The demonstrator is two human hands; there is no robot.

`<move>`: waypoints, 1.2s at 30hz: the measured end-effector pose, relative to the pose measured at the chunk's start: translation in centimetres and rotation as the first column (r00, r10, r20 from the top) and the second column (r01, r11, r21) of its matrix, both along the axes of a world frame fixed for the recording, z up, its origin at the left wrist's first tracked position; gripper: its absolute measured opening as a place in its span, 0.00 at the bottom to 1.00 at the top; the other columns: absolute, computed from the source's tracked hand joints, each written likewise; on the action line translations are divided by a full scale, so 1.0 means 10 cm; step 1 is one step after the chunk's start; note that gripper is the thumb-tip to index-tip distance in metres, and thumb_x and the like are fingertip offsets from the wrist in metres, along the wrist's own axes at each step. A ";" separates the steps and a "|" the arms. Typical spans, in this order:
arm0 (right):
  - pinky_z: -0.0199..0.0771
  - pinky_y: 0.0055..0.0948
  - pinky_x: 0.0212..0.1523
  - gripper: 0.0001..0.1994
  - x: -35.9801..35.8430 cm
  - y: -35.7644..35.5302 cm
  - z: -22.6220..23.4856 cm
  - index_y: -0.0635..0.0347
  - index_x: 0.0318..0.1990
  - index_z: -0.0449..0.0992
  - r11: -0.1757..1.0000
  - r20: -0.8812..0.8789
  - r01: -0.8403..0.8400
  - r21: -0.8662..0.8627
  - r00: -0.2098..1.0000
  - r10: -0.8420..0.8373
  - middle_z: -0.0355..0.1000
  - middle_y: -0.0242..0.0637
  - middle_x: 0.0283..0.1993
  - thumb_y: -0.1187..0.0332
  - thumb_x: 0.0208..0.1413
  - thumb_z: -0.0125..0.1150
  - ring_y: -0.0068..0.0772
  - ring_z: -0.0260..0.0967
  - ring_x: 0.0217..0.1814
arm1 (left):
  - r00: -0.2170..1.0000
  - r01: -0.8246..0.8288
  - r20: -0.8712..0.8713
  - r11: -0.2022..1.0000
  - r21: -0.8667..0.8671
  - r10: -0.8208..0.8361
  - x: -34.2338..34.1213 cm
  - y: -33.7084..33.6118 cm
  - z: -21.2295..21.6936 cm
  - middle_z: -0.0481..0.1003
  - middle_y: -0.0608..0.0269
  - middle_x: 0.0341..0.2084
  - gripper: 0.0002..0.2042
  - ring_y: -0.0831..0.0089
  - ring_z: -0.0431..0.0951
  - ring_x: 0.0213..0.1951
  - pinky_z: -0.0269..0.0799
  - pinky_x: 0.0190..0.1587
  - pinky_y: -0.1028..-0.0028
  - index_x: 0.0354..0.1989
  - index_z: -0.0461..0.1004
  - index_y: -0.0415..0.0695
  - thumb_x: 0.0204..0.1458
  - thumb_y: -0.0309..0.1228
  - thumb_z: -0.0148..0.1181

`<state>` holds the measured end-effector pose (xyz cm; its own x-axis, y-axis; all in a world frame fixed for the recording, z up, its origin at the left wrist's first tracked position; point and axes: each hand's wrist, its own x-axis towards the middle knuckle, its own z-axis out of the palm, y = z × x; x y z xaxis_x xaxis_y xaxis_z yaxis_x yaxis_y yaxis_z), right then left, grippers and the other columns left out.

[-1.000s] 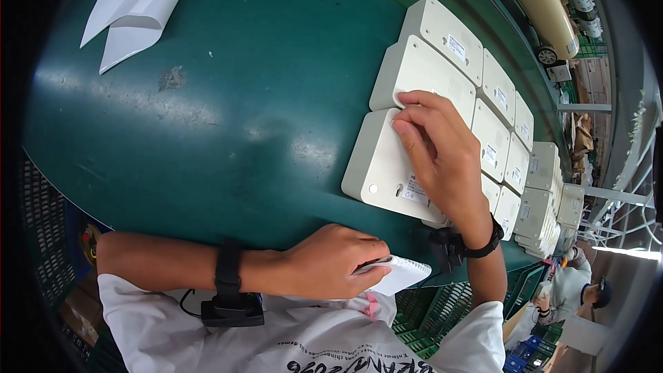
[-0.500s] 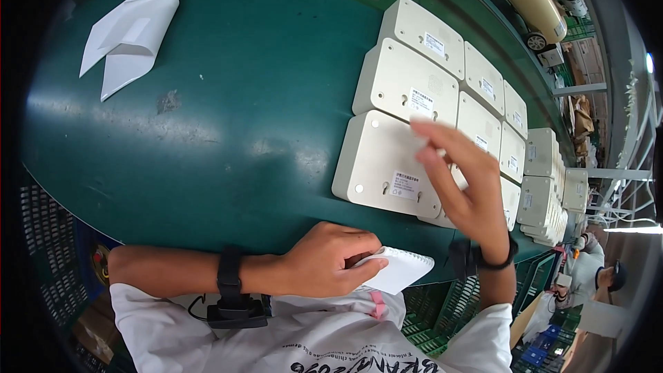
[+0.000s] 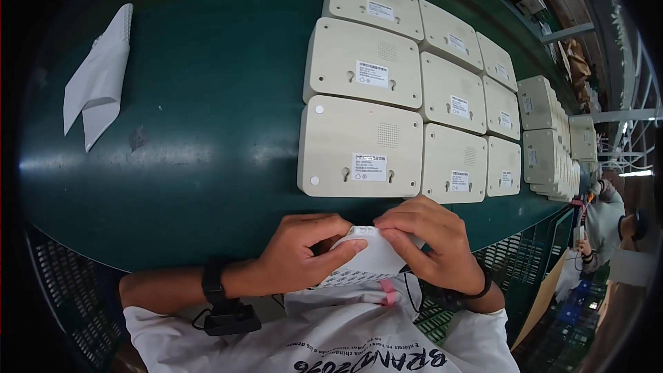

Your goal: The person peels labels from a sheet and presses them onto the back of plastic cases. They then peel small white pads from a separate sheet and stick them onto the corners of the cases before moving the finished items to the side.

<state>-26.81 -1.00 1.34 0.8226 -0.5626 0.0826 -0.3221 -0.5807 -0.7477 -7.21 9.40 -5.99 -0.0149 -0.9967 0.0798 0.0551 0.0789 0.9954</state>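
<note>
We had the folded white sticker sheet (image 3: 380, 254) pinched in our left hand (image 3: 307, 252), before our shirt (image 3: 324, 342). Our right hand's (image 3: 431, 240) fingers bunched at its upper edge; whether they gripped, we couldn't tell. Beyond lay beige plastic housings (image 3: 345, 131).

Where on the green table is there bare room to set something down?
The widest free patch of green table lies between the curled white paper at left and the cream boxes. Crowded: rightward, boxes then stacks; middle of the near edge, left hand and right hand holding a white sheet.
</note>
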 end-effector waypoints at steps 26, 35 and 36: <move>0.77 0.35 0.35 0.10 -0.06 0.17 -0.33 0.68 0.39 0.72 0.937 0.304 0.079 -0.341 0.952 0.030 0.73 0.46 0.39 0.77 0.50 0.62 0.44 0.73 0.38 | 0.994 -0.036 -0.096 0.972 0.232 0.060 0.00 0.10 0.01 0.80 0.60 0.35 0.12 0.81 0.76 0.34 0.74 0.36 0.78 0.47 0.77 0.33 0.56 0.24 0.67; 0.72 0.33 0.35 0.09 -0.09 0.28 -0.53 0.66 0.35 0.69 0.879 0.353 0.180 -0.441 0.935 -0.014 0.66 0.40 0.34 0.74 0.48 0.60 0.39 0.65 0.37 | 0.965 -0.016 0.257 0.964 0.264 -0.054 -0.06 0.06 0.20 0.73 0.67 0.36 0.14 0.79 0.69 0.36 0.68 0.39 0.76 0.51 0.75 0.36 0.64 0.33 0.61; 0.71 0.33 0.35 0.08 -0.08 0.30 -0.52 0.65 0.34 0.69 0.853 0.347 0.171 -0.492 0.938 0.012 0.65 0.39 0.34 0.74 0.47 0.60 0.39 0.65 0.37 | 0.960 -0.014 0.276 0.969 0.247 -0.056 -0.05 0.09 0.23 0.73 0.67 0.36 0.14 0.79 0.69 0.36 0.68 0.39 0.76 0.51 0.75 0.36 0.64 0.33 0.61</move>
